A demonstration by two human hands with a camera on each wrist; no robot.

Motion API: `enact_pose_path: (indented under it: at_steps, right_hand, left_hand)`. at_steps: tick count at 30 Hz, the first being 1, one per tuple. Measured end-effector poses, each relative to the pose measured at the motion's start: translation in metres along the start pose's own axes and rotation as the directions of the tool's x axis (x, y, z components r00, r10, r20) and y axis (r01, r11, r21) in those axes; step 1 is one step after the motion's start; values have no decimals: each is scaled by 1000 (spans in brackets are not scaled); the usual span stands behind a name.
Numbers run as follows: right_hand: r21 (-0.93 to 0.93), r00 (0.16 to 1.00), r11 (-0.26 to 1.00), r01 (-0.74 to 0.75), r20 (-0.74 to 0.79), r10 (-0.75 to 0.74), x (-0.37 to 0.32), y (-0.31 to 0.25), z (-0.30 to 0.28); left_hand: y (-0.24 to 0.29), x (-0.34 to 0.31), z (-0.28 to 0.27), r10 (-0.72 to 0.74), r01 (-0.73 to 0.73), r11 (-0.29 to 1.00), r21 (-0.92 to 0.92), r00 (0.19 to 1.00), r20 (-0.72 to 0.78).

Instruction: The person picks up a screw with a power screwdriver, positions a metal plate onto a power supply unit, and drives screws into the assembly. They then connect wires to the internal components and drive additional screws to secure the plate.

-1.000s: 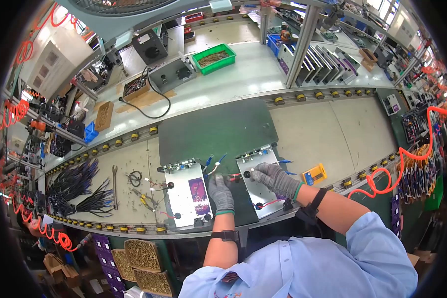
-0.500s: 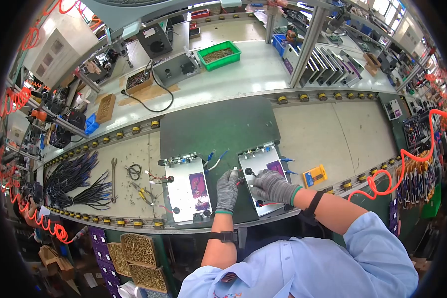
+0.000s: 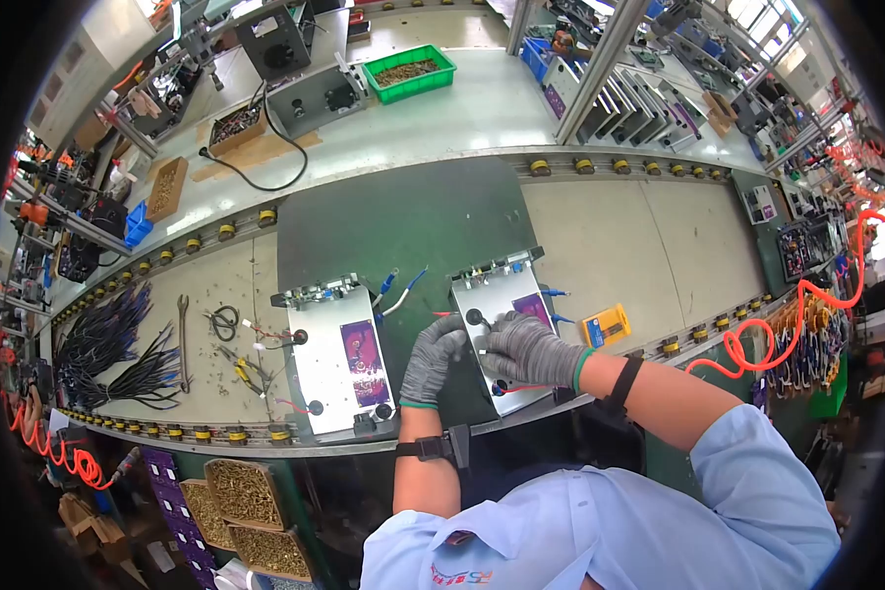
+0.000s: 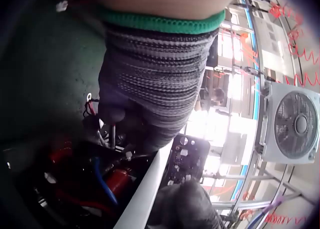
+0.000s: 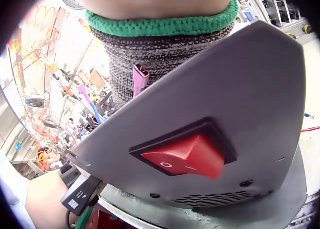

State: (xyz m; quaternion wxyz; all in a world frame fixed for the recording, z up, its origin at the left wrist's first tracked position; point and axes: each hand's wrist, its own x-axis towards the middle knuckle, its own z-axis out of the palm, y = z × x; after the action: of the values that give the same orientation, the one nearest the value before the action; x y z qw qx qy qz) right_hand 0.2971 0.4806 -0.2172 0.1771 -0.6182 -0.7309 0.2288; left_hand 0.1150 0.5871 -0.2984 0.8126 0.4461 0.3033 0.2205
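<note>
Two silver metal panels with purple labels lie side by side: the left panel (image 3: 323, 372) and the right panel (image 3: 477, 295). Both hands wear grey knit gloves with green cuffs. At the right panel's left edge, my left hand (image 3: 433, 362) has its fingers curled on wires (image 4: 113, 135), partly hidden under the thumb. My right hand (image 3: 533, 351) is over the panel's face, fingertips pinching a thin wire close to the black grommet (image 3: 475, 317). In the right wrist view, a grey end plate (image 5: 240, 84) with a red rocker switch (image 5: 187, 156) hides the right fingers.
A green mat (image 3: 403, 211) lies under the panels. To the left are pliers (image 3: 249, 372), a wrench (image 3: 183, 339) and a bundle of dark cables (image 3: 103, 339). A yellow box (image 3: 606, 325) sits at right. Behind the roller rail stands a green bin (image 3: 408, 74).
The left hand has closed in on the right panel's left edge, its fingers curling more. The right hand stays over the panel, its fingertips shifting slightly. The head view has shifted.
</note>
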Motion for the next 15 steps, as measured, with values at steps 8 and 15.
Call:
enact_pose_path:
  at_steps: [8, 15]
  right_hand:
    - [-27, 999, 999, 32, 12, -32, 2, 0, 0]
    - [-33, 998, 997, 67, 3, -67, 3, 8, 4]
  left_hand:
    - [-5, 9, 16, -48, 46, 990, -134, 999, -9]
    - [8, 12, 15, -114, 155, 971, 180, 969, -221]
